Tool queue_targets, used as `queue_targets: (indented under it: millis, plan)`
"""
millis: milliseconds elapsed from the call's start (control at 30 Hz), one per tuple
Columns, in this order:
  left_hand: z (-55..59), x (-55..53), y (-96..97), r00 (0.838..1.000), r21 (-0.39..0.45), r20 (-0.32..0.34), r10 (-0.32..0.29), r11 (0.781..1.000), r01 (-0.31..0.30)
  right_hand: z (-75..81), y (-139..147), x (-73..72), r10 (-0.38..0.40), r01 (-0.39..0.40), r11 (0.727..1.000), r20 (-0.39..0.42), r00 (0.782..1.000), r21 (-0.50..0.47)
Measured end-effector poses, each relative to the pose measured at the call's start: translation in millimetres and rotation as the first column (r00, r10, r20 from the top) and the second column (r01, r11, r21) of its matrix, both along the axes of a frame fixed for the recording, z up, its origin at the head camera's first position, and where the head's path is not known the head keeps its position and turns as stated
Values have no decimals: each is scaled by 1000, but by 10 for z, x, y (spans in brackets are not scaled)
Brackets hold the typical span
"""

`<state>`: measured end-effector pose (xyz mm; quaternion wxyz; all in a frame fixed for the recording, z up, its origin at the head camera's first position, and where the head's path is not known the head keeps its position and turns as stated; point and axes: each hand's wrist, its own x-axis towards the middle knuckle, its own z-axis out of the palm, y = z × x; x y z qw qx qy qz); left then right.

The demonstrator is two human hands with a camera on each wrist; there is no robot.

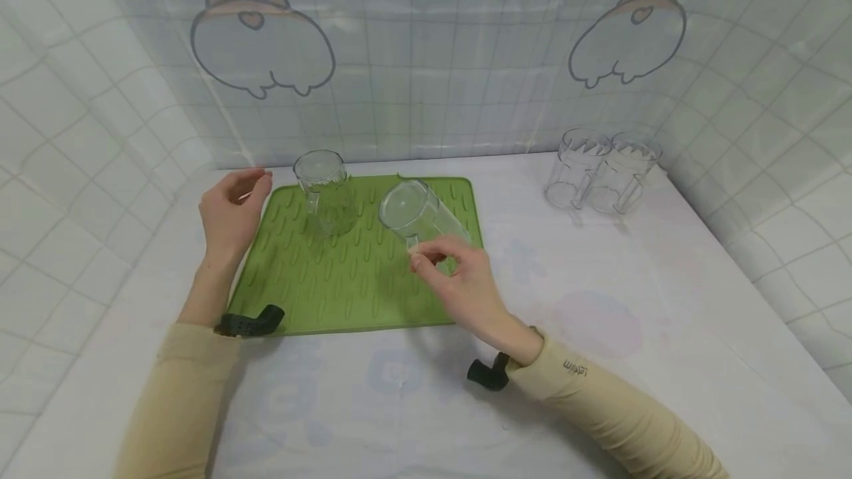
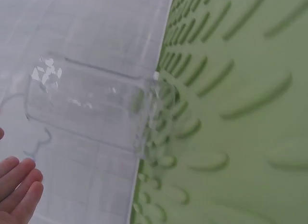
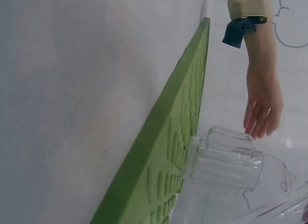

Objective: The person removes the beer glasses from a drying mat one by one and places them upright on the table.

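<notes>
Nearest, the white-covered table (image 1: 399, 427) ran between the left sleeve (image 1: 176, 401) and the right sleeve (image 1: 599, 390). Past them began the green ribbed mat (image 1: 346, 298), lying flat. Over its right part reached the right hand (image 1: 466, 283), its grip narrow, thumb and fingers pinching the handle (image 1: 413, 242) of a clear mug. This held mug (image 1: 429, 216) was tilted, one round end turned toward the left; it seemed not yet set down, though whether any edge touched the mat I could not tell. A little farther, at the mat's left edge, hung the left hand (image 1: 234, 213), its grip loose and holding nothing. Just to the right of it the standing mug (image 1: 328, 196) was already in place on the mat's far left part, handle toward the left; which end was down was unclear. Farther still, on the right, a third mug (image 1: 572, 172) and a fourth mug (image 1: 622, 176) stood close beside each other on the table, off the mat and untouched. By that count, one mug rested on the mat, one was in hand, and two remained apart.
</notes>
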<state>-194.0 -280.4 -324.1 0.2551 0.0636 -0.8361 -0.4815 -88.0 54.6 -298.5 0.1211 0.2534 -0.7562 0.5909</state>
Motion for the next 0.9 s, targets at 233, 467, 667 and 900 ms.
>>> queue_targets:
  millis: [233, 467, 667, 900]
  plan:
    - [141, 69, 158, 998, 27, -28, -60, 998, 61, 4, 21, -12, 0, 0, 1000, -15, 1000, 7]
    - [362, 242, 397, 990, 53, -45, -134, 989, 136, 14, 22, -12, -14, 14, 1000, -6, 1000, 12]
    - [393, 279, 494, 976, 36, -68, -205, 977, 208, 29, 24, -11, -18, 18, 1000, -14, 1000, 13]
    - [373, 288, 551, 960, 46, -51, -277, 959, 279, 39, 29, -14, -15, 15, 1000, -28, 999, 11]
